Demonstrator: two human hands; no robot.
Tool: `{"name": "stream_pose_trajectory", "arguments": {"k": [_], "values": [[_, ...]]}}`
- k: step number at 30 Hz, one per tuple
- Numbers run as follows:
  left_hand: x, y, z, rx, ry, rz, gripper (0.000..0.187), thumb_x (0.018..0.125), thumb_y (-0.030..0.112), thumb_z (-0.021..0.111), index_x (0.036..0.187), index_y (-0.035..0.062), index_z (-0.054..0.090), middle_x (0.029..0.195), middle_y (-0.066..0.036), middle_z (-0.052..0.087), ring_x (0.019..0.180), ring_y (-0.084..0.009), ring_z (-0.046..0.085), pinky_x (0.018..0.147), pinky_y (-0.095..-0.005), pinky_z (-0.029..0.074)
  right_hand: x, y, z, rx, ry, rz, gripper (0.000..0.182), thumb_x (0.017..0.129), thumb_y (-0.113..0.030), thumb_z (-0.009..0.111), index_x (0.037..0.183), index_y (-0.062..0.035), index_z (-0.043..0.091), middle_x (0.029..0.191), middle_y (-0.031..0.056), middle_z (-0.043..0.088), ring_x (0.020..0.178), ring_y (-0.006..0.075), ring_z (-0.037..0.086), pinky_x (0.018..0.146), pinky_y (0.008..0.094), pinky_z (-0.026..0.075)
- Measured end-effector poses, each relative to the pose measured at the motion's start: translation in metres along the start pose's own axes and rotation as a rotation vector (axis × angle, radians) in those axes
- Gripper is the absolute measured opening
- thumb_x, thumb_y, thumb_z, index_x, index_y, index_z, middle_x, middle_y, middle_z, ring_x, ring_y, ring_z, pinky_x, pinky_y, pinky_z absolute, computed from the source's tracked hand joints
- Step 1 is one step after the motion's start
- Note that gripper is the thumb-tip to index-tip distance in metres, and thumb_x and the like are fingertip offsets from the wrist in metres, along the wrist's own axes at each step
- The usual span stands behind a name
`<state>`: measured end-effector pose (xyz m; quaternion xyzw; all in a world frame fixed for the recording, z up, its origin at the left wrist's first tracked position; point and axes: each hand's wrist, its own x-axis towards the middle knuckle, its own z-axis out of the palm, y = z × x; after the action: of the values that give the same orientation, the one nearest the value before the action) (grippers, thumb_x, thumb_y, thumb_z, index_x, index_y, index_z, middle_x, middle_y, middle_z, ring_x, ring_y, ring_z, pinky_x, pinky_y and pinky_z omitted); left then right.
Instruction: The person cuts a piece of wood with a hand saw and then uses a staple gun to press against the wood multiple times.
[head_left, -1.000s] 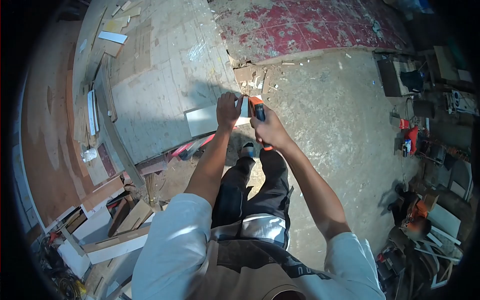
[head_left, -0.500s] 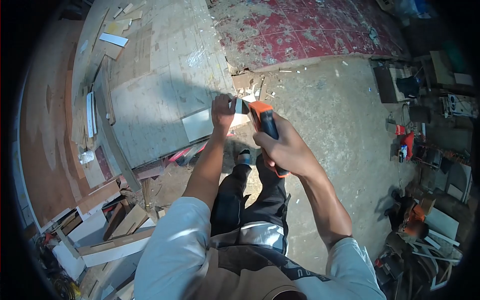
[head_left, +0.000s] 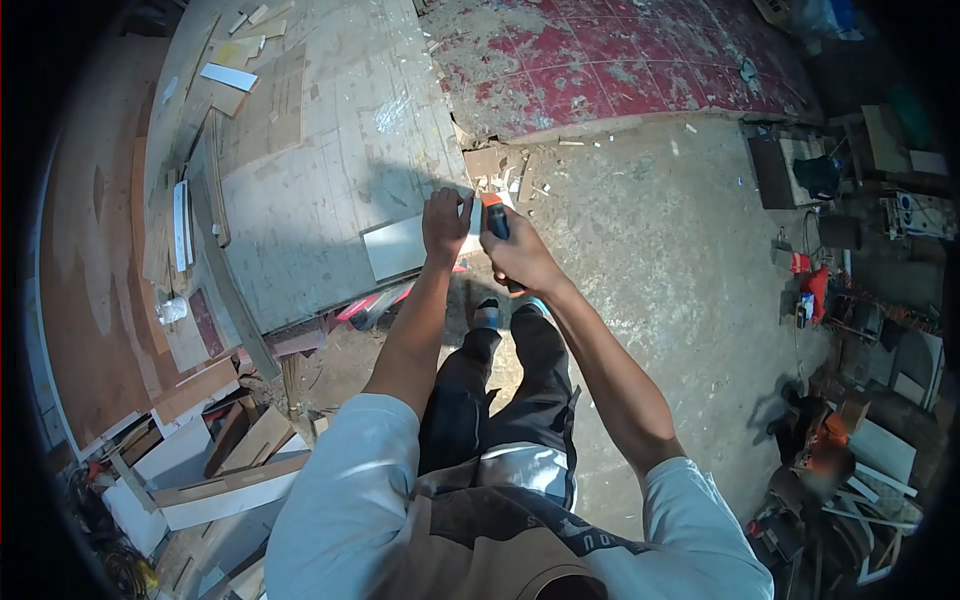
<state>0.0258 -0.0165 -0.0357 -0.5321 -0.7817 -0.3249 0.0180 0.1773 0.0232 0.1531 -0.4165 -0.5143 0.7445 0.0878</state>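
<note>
My right hand (head_left: 522,255) is wrapped round the orange and black handle of a handsaw (head_left: 496,218), just off the table's corner. The blade is mostly hidden from this angle. A white board (head_left: 395,250) lies on the worktable (head_left: 330,190) and sticks out past its right edge. My left hand (head_left: 445,225) presses on this board with bent fingers, close beside the saw. Both hands are near each other, with the saw's front end at the board's overhanging part.
Offcuts (head_left: 525,180) litter the floor by the table corner. Scrap boards (head_left: 235,490) are piled at lower left. Tools and wood clutter (head_left: 850,450) line the right side. A raised red tiled floor (head_left: 600,70) lies ahead. My feet stand on concrete (head_left: 660,270).
My right hand has pushed the handsaw forward and down, away from my body, toward the board. My left hand stays in place on the board.
</note>
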Motion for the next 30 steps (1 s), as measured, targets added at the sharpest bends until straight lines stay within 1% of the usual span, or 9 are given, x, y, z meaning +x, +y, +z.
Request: {"name": "stream_pose_trajectory", "arguments": {"k": [3, 8, 13, 16, 20, 23, 24, 27, 30], "values": [[-0.001, 0.003, -0.005, -0.026, -0.017, 0.041, 0.024, 0.089, 0.024, 0.07, 0.078, 0.0077, 0.056, 0.078, -0.009, 0.055, 0.079, -0.0294, 0.056, 0.073, -0.0411, 0.044, -0.005, 0.002, 0.001, 0.022, 0.009, 0.005, 0.035, 0.09, -0.007, 0.054, 0.123, 0.0027, 0.047, 0.067, 0.0023, 0.052, 0.046, 0.0117, 0.05, 0.042, 0.0291, 0.042], [-0.007, 0.005, -0.005, -0.023, -0.032, 0.057, 0.023, 0.09, 0.024, 0.069, 0.079, 0.0079, 0.056, 0.076, -0.009, 0.055, 0.077, -0.0288, 0.056, 0.073, -0.0401, 0.044, -0.012, -0.012, -0.007, 0.07, 0.03, 0.027, 0.026, 0.09, -0.008, 0.055, 0.112, 0.002, 0.047, 0.066, 0.0032, 0.051, 0.047, 0.0114, 0.05, 0.042, 0.0293, 0.043], [-0.001, -0.001, -0.002, -0.011, 0.045, 0.048, 0.022, 0.09, 0.023, 0.068, 0.079, 0.0074, 0.057, 0.077, -0.009, 0.055, 0.076, -0.0284, 0.055, 0.073, -0.0401, 0.043, -0.051, -0.093, -0.005, 0.089, -0.031, 0.047, 0.029, 0.09, -0.008, 0.056, 0.115, 0.0027, 0.047, 0.067, 0.0034, 0.052, 0.048, 0.0119, 0.05, 0.043, 0.0292, 0.042], [0.008, 0.002, 0.0, 0.085, 0.032, 0.015, 0.023, 0.091, 0.025, 0.067, 0.08, 0.0076, 0.057, 0.077, -0.008, 0.055, 0.077, -0.028, 0.056, 0.073, -0.0393, 0.043, -0.07, -0.097, -0.007, -0.07, -0.023, 0.101, 0.031, 0.09, -0.007, 0.055, 0.119, 0.0033, 0.047, 0.064, 0.0014, 0.05, 0.047, 0.0109, 0.05, 0.043, 0.0284, 0.041], [0.001, 0.005, -0.001, 0.044, -0.004, 0.021, 0.025, 0.092, 0.028, 0.066, 0.08, 0.0076, 0.056, 0.078, -0.008, 0.055, 0.078, -0.0272, 0.056, 0.074, -0.0383, 0.044, -0.069, -0.087, -0.009, 0.028, -0.037, 0.123, 0.034, 0.089, -0.006, 0.054, 0.12, 0.0034, 0.047, 0.064, 0.0015, 0.051, 0.046, 0.0102, 0.049, 0.042, 0.0281, 0.041], [-0.005, 0.006, -0.003, 0.064, -0.003, -0.001, 0.026, 0.092, 0.029, 0.066, 0.081, 0.0074, 0.057, 0.079, -0.008, 0.055, 0.079, -0.0271, 0.055, 0.075, -0.0382, 0.044, -0.022, -0.029, -0.014, -0.056, -0.039, 0.047, 0.024, 0.088, -0.006, 0.051, 0.111, 0.0023, 0.051, 0.062, 0.001, 0.049, 0.044, 0.01, 0.049, 0.04, 0.0294, 0.041], [-0.002, 0.007, -0.003, 0.065, 0.016, -0.007, 0.026, 0.092, 0.029, 0.066, 0.082, 0.0072, 0.057, 0.079, -0.008, 0.054, 0.079, -0.0271, 0.055, 0.075, -0.0383, 0.044, -0.002, -0.009, -0.013, -0.039, -0.028, 0.048, 0.014, 0.089, -0.011, 0.056, 0.1, -0.003, 0.049, 0.066, 0.0003, 0.048, 0.045, 0.0106, 0.047, 0.041, 0.0284, 0.04], [0.001, 0.005, -0.009, 0.04, -0.006, 0.054, 0.024, 0.092, 0.027, 0.066, 0.082, 0.0071, 0.056, 0.079, -0.008, 0.054, 0.079, -0.0273, 0.055, 0.075, -0.0386, 0.044, 0.044, 0.014, 0.007, -0.021, 0.029, 0.003, 0.013, 0.089, -0.011, 0.055, 0.099, -0.0024, 0.05, 0.065, 0.0003, 0.049, 0.045, 0.011, 0.047, 0.041, 0.0289, 0.04], [0.002, 0.003, -0.006, 0.066, -0.017, 0.034, 0.023, 0.091, 0.025, 0.066, 0.082, 0.0072, 0.056, 0.079, -0.008, 0.055, 0.079, -0.027, 0.056, 0.075, -0.0384, 0.044, 0.047, 0.018, -0.008, 0.031, -0.023, -0.048, 0.012, 0.088, -0.01, 0.054, 0.098, -0.0022, 0.051, 0.064, 0.0008, 0.049, 0.045, 0.0113, 0.047, 0.04, 0.0297, 0.04]]}}
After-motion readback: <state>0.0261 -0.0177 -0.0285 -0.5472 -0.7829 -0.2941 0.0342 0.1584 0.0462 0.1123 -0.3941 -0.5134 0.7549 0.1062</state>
